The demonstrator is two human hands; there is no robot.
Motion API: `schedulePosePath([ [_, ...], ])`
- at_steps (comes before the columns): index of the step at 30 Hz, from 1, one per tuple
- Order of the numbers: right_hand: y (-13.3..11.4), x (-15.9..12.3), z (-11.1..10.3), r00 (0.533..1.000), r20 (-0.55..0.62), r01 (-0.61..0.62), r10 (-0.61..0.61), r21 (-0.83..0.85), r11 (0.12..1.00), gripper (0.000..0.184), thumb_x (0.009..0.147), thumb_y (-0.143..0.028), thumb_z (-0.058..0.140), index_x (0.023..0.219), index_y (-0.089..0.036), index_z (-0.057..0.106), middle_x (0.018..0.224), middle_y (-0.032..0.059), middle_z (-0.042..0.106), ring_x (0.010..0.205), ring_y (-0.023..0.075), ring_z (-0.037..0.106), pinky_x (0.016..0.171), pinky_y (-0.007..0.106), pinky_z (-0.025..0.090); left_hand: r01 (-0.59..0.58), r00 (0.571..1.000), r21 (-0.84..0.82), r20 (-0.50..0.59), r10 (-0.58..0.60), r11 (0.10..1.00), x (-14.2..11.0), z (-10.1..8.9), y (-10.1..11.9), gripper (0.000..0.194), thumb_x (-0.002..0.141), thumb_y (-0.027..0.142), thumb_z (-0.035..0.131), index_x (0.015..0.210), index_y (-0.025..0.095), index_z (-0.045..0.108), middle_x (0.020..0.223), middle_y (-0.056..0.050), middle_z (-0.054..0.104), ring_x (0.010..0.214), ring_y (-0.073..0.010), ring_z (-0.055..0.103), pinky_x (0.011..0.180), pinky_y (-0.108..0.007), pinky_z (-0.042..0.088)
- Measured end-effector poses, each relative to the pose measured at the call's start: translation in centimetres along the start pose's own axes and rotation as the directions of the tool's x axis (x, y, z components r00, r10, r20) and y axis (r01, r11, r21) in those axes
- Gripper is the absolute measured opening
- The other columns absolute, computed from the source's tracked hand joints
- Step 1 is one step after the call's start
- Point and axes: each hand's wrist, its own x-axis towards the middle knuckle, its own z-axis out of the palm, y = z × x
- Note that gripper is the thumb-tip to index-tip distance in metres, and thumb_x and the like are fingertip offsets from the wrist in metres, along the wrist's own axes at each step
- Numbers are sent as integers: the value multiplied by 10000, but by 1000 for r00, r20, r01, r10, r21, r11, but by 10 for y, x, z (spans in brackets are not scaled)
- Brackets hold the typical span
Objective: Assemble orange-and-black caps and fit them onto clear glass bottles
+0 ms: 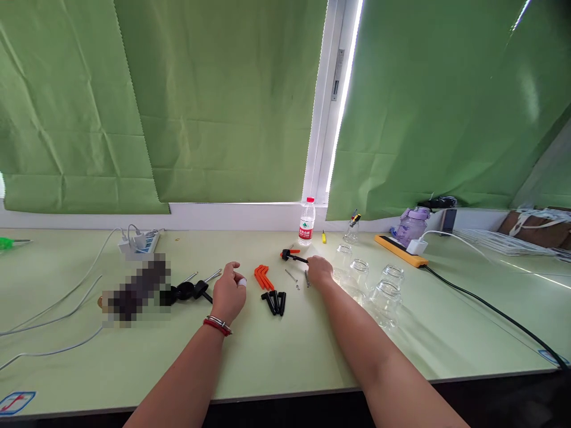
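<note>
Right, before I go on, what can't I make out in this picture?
All in the head view:
Right hand: its fingertips on the black rod are hidden behind the hand itself.
Left hand: its palm is turned away, hidden by the back of the hand.
Pixelated patch: whatever it masks.
Green-handled screwdriver: handle cut off by the left edge.
Water bottle: label's small print, too small to read.

Bottle label (306,233): white lettering, too small to read.
</note>
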Motion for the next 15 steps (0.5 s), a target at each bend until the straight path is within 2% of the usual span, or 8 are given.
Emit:
schedulePosePath([
  [8,6,-2,2,999,52,2,-3,21,1000,222,818,-111,524,975,-173,668,1083,126,588,1003,239,565,770,307,437,5,999,42,42,-7,999,2,4,-5,238,744,238,543,978,226,506,695,17,625,615,-157,578,548,-243,393],
  [11,1,-6,-1,999,41,3,-5,40,999,238,800,-97,526,995,-136,656,1088,147,574,1033,260,544,783,315,430,15,999,98,38,-19,995,4,5,-7,156,744,297,563,876,225,521,644,24,601,606,-160,568,530,-240,361],
  [15,-17,-16,-8,999,-26,41,-39,99,994,278,815,-114,500,1062,-124,626,1152,160,547,1116,276,487,792,304,417,35,999,143,11,-37,989,8,1,-7,130,754,309,547,855,228,530,620,28,589,604,-165,571,530,-246,342],
])
